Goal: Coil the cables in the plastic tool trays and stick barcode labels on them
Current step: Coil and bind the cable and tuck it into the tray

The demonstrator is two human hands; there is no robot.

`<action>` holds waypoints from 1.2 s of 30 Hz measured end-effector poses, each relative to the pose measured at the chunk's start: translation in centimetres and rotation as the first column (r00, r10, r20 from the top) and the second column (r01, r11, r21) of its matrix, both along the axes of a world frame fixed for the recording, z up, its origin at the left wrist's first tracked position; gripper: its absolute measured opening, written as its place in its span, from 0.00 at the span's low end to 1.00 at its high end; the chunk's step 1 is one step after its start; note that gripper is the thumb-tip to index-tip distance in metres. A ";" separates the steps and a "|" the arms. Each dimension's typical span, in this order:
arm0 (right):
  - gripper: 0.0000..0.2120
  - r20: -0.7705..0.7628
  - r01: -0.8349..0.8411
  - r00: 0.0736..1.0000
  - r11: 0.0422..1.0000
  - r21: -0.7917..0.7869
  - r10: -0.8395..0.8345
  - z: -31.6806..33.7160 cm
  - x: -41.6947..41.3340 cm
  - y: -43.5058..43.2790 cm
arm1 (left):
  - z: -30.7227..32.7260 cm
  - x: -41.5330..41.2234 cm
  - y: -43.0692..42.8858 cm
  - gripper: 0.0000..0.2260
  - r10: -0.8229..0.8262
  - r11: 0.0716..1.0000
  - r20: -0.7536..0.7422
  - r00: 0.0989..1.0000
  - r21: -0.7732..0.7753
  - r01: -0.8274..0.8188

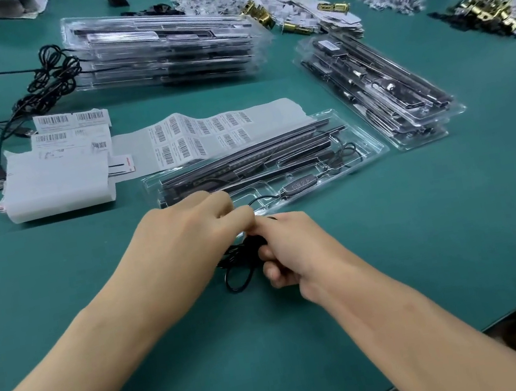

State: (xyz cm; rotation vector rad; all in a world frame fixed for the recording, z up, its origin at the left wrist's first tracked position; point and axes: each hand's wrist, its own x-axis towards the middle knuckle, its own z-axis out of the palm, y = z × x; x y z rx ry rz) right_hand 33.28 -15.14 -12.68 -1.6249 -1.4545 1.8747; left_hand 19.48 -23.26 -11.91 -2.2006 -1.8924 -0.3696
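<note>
I could make out little of the thin black cable. The left hand and right hand, fingers curled and pinching it between them, hid most of the bundle. One loop showed on the green table. Just beyond them, the clear plastic tray lay with its long axis running from near-left to far-right.
</note>
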 end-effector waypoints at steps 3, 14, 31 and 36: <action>0.07 -0.013 -0.002 1.000 1.000 0.011 0.002 0.0 0.0 -0.1 | 0.8 1.4 -0.5 0.21 0.048 0.999 -0.008 0.999 -0.004 -0.048; 0.10 -0.015 0.010 1.000 1.000 0.029 -0.010 -0.1 0.0 -0.3 | 0.0 3.9 -2.4 0.24 0.259 0.958 -0.163 0.952 -0.085 -0.275; 0.03 -0.002 -0.023 1.000 0.997 0.068 0.024 -0.3 0.3 -0.3 | -0.6 -1.3 -1.2 0.14 0.273 0.949 -0.138 0.952 -0.126 -0.290; 0.02 -0.031 -0.011 0.999 1.000 -0.018 0.010 0.0 0.4 0.1 | -1.3 -0.8 -1.2 0.26 0.222 0.945 -0.104 0.969 -0.221 -0.240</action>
